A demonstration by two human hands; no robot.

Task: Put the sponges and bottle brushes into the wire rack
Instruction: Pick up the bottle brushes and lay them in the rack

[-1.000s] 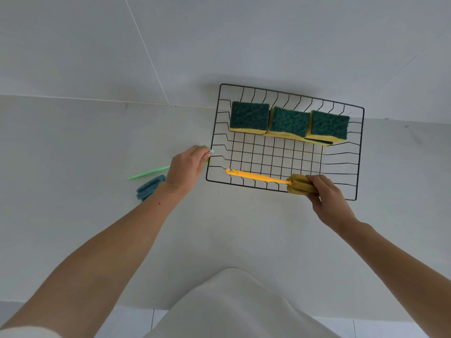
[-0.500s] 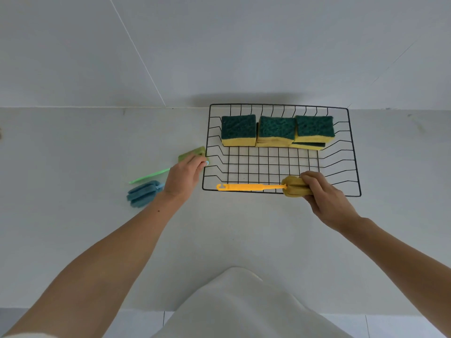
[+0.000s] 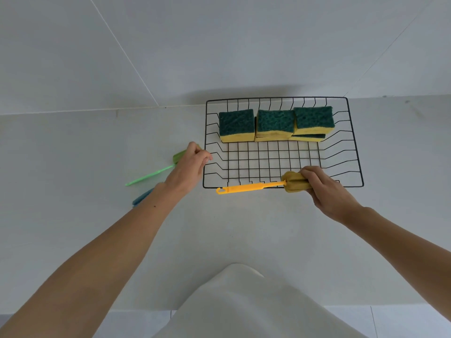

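A black wire rack [image 3: 355, 142] stands on the white counter. Green-topped yellow sponges [image 3: 275, 125] sit in a row along its back, with some stacked on others. My right hand [image 3: 327, 191] is shut on the foam head of a yellow bottle brush [image 3: 246, 187]. Its handle points left along the rack's front rim. My left hand [image 3: 186, 168] has curled fingers, and the fingertips touch the rack's left rim. A green bottle brush [image 3: 148, 176] lies on the counter just left of that hand. A blue brush [image 3: 140, 200] is mostly hidden behind my left forearm.
A pale tiled wall [image 3: 219, 45] rises right behind the rack. My light garment [image 3: 244, 306] fills the bottom centre, over the counter's front edge. Bare counter [image 3: 61, 167] stretches to the left of the brushes and to the right of the rack.
The view has swung, so the rack now looks square. My right hand has drawn the yellow brush from inside the rack's front to over the front rim. My left hand stays at the left rim.
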